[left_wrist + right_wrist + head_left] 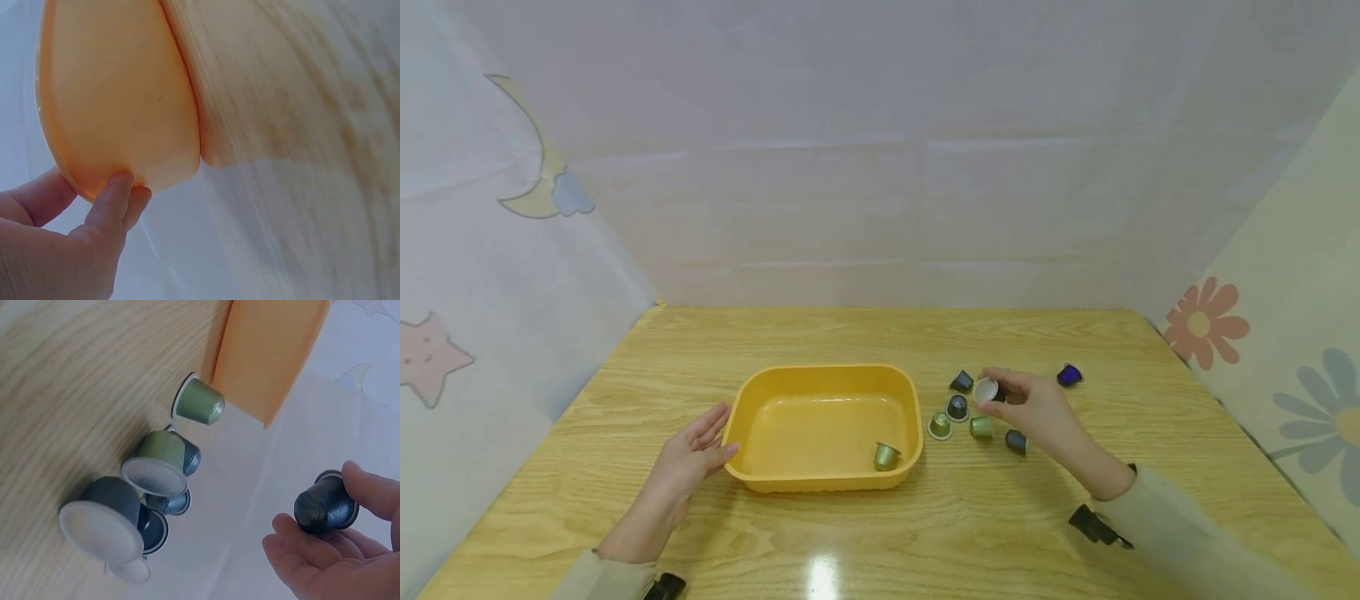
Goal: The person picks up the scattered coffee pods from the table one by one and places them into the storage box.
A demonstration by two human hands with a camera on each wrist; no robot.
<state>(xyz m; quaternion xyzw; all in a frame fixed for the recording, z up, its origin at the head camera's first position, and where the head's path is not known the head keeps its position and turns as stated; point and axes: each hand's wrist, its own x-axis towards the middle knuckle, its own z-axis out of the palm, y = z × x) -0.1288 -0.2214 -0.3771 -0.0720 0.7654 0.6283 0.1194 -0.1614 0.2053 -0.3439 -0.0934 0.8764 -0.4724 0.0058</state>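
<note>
My right hand [1037, 408] pinches a dark coffee capsule [325, 503] between thumb and fingers, its pale lid facing left in the head view. It is held above the other capsules. My left hand [688, 450] grips the left end of a yellow plastic basin [823, 483], thumb at the rim and fingers along the outer wall [144, 112]. One green capsule [886, 456] lies inside the basin's near right corner. Right of the basin are two green capsules [940, 425] [981, 427] and several dark ones, among them an upright one [957, 407] and a tipped one [1017, 442].
A blue-purple capsule [1070, 375] lies apart at the right, beyond my right hand. Another dark capsule [962, 381] lies at the back of the group. The wooden table [865, 542] meets patterned cloth walls [887, 217] at the back and both sides.
</note>
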